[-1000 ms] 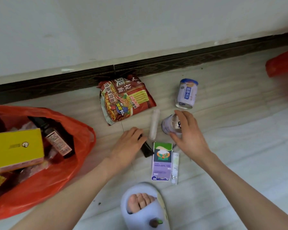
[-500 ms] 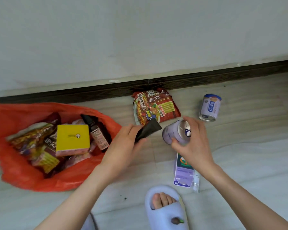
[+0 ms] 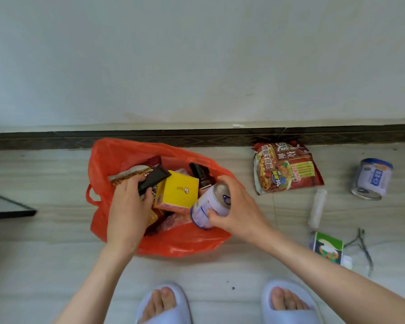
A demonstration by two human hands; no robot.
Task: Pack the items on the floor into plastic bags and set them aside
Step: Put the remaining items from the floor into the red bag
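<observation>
orange plastic bag [image 3: 173, 242] lies open on the floor by the wall, a yellow box [image 3: 177, 190] inside. left hand [image 3: 129, 213] grips a black packet [image 3: 153, 181] over it; right hand [image 3: 237, 206] clasps a can [image 3: 208, 206] at its edge. noodle packet [image 3: 285, 169], second can [image 3: 372, 180], white tube [image 3: 317, 208], green box [image 3: 327, 247] and nippers [image 3: 362, 246] lie on the floor to the right.

The orange bag [image 3: 117, 160] mouth is crowded by the yellow box [image 3: 177, 191].
</observation>
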